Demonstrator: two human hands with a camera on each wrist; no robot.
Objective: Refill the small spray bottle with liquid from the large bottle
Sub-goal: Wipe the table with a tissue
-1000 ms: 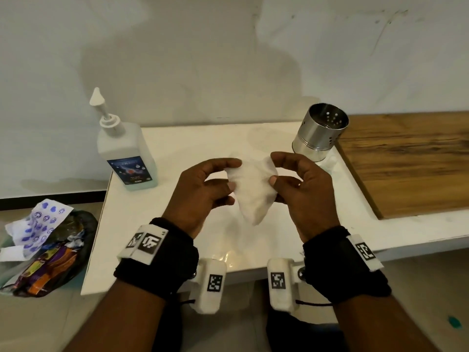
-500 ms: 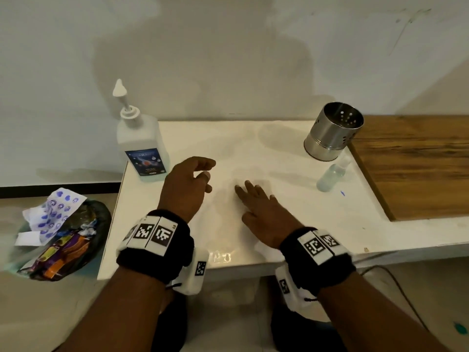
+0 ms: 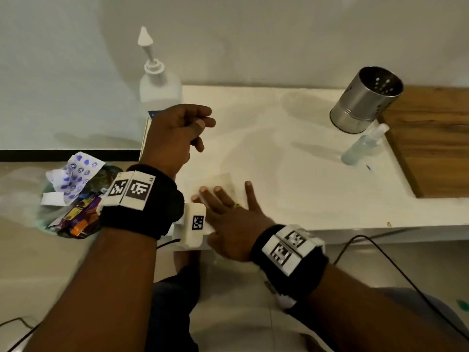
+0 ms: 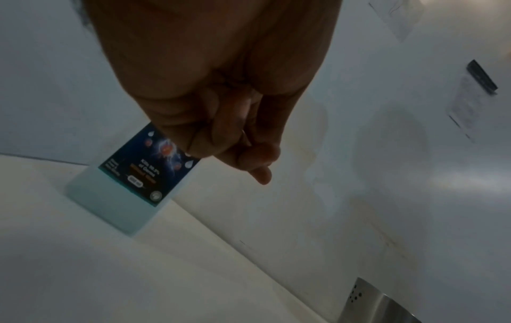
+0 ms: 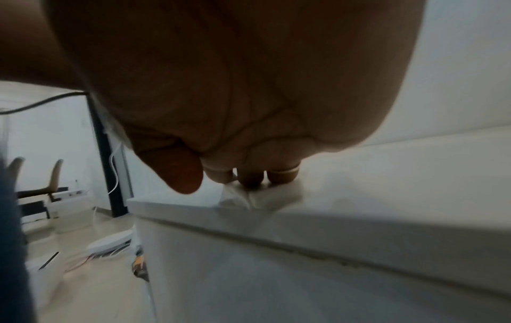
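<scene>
The large white pump bottle with a dark blue label stands at the table's back left corner. The small clear spray bottle leans at the far right, beside a steel cup. My left hand hovers just in front of the large bottle, its fingers loosely curled and holding nothing. My right hand lies flat near the front edge. Its straight fingers press a white tissue onto the white table.
A perforated steel cup stands at the back right, tilted in this view. A wooden board adjoins the table on the right. A bag of wrappers sits on the floor at the left. A black cable hangs below the front edge.
One second ago both hands held the tissue up. The right hand then pressed it on the table and slid it toward the front edge. The left hand lifted toward the large bottle.
</scene>
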